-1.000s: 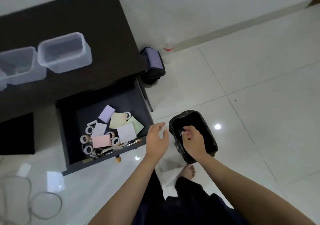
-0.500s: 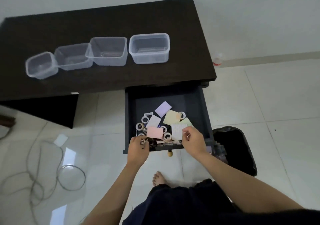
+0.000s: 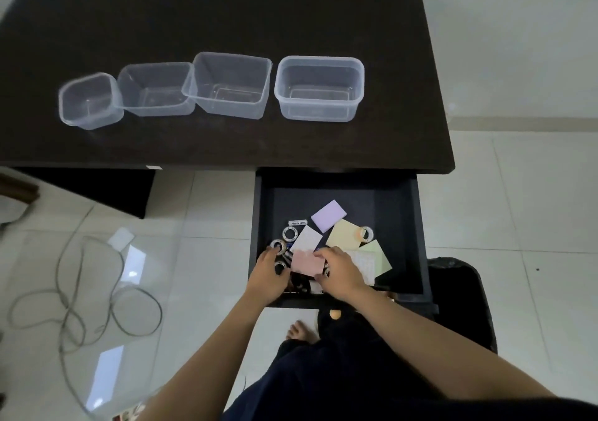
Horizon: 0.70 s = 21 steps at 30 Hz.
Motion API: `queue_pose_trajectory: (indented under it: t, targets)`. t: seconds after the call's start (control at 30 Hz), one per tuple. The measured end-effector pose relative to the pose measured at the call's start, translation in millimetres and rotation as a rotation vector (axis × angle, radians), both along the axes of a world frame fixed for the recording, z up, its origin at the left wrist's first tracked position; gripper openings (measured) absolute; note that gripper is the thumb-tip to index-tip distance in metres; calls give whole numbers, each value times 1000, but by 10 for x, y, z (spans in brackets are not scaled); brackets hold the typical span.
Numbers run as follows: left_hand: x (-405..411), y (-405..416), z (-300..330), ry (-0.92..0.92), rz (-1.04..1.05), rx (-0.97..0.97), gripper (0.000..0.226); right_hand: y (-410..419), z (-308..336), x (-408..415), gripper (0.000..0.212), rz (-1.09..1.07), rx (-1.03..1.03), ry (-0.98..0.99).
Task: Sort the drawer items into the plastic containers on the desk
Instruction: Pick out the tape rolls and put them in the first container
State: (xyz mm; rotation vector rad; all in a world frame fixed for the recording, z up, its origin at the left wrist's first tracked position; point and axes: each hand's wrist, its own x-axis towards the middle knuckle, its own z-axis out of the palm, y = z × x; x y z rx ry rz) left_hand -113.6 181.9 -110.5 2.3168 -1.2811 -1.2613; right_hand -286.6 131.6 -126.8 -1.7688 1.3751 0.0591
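Four: tubs (image 3: 319,88) on desk (image 3: 194,26)
Five: pads (image 3: 328,215) in drawer (image 3: 398,213)
Tape rolls (image 3: 290,233): four visible
Left hand (image 3: 268,275): grip unclear
Right hand (image 3: 343,271): grip unclear

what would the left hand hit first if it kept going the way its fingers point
Most likely the tape roll at the tips of the left hand, then the next roll beyond it in the drawer. Depth is hard to judge.

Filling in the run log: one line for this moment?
stage: picking | both hands in drawer | containers empty | sorted: none
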Motion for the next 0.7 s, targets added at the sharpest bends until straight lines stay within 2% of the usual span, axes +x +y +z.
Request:
queue_pose_trajectory:
  t: [0.2, 0.33, 0.4, 0.57, 0.7]
  targets:
    - [22, -148, -167, 74, -48, 122, 67, -257, -168, 106, 61, 177, 21, 166]
    - [0, -194, -225, 64, 12, 131, 63, -308, -215, 70, 44, 204, -10, 192]
    - [-14, -214, -237, 39, 37, 108, 58, -328, -226, 4, 34, 202, 10, 184]
    - [-4, -355, -272, -95, -40, 13, 42, -345, -241, -139, 33, 186, 51, 160]
    - [17, -530, -321, -185, -152, 41, 55, -337, -268, -146, 36, 247, 31, 184]
